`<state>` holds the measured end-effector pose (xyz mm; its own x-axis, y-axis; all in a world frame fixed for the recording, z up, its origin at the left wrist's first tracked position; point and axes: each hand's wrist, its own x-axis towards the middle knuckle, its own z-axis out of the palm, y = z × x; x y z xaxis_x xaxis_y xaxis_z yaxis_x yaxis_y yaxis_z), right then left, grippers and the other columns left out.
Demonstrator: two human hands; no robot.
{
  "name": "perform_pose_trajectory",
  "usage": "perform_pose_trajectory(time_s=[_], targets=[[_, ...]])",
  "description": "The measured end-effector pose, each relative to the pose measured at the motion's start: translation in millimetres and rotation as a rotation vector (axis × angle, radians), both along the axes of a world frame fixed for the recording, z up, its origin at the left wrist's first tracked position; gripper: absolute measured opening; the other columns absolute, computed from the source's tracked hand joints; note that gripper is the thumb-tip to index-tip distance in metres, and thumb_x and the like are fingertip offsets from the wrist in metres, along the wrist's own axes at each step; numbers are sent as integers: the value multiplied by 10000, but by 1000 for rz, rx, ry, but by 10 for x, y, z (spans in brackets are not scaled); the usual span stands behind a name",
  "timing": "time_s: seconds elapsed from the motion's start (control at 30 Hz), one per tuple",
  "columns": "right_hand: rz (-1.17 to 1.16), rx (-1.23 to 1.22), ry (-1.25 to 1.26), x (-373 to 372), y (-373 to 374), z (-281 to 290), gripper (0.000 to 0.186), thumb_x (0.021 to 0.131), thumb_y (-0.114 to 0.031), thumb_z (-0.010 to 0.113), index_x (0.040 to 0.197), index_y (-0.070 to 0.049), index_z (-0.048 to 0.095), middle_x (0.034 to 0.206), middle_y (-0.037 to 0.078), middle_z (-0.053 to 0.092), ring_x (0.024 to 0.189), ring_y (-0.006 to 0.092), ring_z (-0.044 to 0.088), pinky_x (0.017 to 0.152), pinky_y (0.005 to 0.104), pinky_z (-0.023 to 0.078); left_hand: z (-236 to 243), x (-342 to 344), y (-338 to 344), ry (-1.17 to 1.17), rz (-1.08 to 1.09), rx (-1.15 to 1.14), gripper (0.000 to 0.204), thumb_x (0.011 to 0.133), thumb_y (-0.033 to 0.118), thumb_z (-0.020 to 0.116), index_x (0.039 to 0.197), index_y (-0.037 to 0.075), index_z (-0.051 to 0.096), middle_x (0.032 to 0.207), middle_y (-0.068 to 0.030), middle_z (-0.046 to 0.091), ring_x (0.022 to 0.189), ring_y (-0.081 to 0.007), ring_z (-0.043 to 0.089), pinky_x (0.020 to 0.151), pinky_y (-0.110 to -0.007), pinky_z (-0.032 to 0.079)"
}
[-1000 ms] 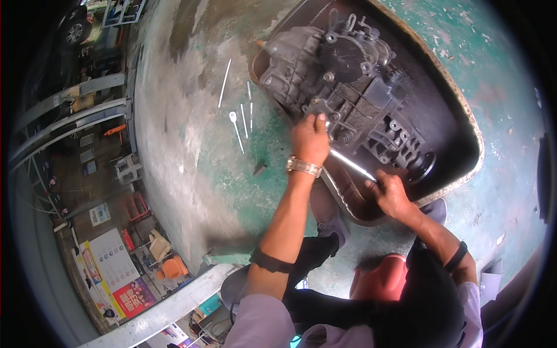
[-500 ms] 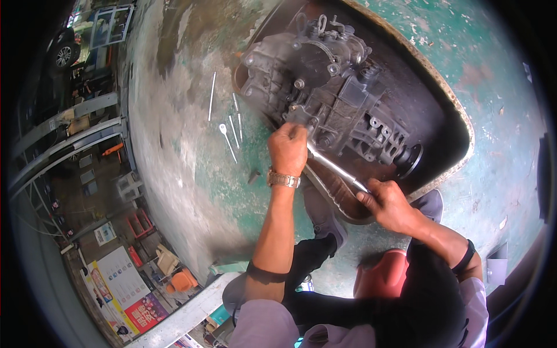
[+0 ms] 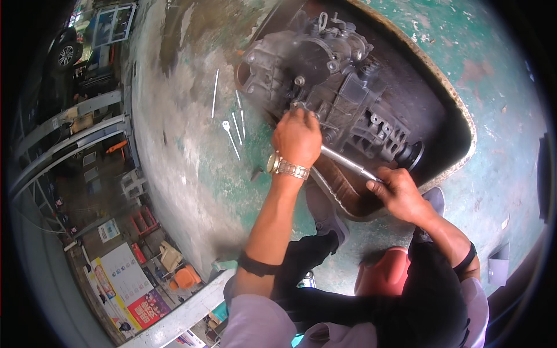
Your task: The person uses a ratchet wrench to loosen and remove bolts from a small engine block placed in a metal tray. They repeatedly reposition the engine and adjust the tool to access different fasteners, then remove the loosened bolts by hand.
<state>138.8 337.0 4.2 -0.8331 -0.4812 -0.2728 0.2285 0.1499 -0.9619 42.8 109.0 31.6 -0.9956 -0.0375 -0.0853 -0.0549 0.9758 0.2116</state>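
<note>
A greasy grey gearbox (image 3: 342, 101) lies in a deep, worn metal tray (image 3: 462, 111). Running along its near side is a long silver wrench (image 3: 351, 165), slanting down to the right. My left hand (image 3: 297, 138) is closed around the wrench's head end, up against the casing. Its fingers and wrist cover the head, so what the tool sits on is hidden. Farther right, my right hand (image 3: 399, 194) grips the handle's end, thumb along the bar, just over the tray's near edge.
Left of the tray, a small ratchet (image 3: 227, 126), a thin rod (image 3: 215, 93) and extension bars (image 3: 240, 110) lie on the green floor. A dark socket-like piece (image 3: 256, 174) is nearer me. A red stool (image 3: 383, 272) stands between my legs. Shelving and bins fill the far left.
My left hand has shifted up and right, its back turning over the wrench's head. My right hand has moved slightly up and right with the handle.
</note>
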Motion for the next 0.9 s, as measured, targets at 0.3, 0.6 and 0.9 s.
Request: perform_pose_trajectory(time_s=[0.3,0.6,0.9], targets=[[-12,-47,-18,48,-33,-280,214,902,-140,648,812,44,589,675,202,530,593,343,516,584,416,415,146,64,94,-201,-112,-223,294,870,244,624,1010,-14,643,987,-217,630,840,-364,661,704,-466,534],[-32,3,-5,87,-136,-352,200,905,-161,654,845,29,627,700,166,575,630,324,543,644,405,427,164,102,344,56,-533,-431,202,893,117,487,992,3,621,1118,-207,577,1132,-358,507,984,-497,388],[-75,-91,0,100,-166,-429,200,902,-155,662,852,33,618,671,201,540,567,312,507,575,409,408,268,311,576,-61,-765,-507,267,828,156,562,1009,-28,630,1174,-249,569,1150,-373,494,1043,-524,330]])
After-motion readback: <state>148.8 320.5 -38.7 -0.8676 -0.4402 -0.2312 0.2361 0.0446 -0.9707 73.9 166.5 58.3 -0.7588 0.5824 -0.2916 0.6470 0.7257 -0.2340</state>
